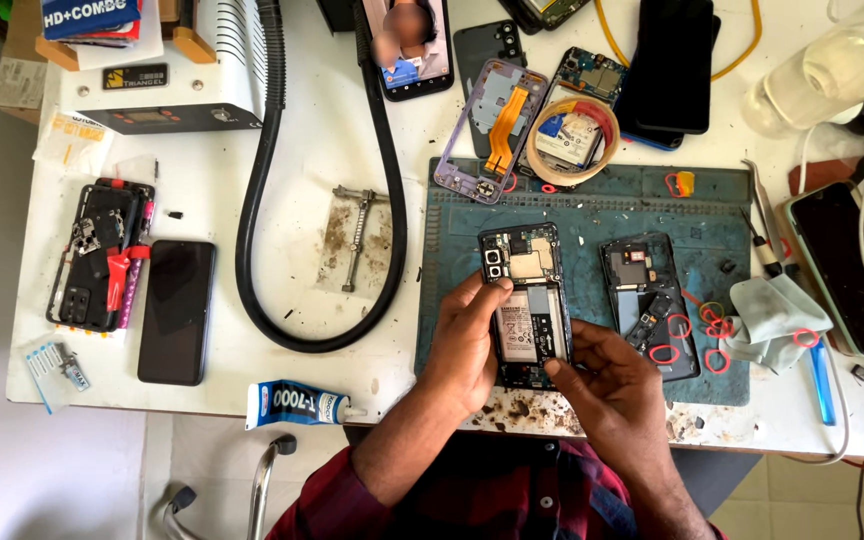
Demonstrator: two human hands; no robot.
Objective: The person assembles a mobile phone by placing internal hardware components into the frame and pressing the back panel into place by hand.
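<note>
White table [282, 120] — teal mat [592, 205], cluttered.

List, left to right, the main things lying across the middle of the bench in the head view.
Dismantled phone with red clips → black phone lying face down → black hose loop → metal clamp tool → opened phone held by left hand and right hand → second opened phone → grey cloth.

head cam: 1 view only | looks steeply down from above the person | close over left hand [467, 345] and right hand [612, 385] | blue mat [592, 205] beyond them | table [302, 120] fills frame, far edge on top
</note>
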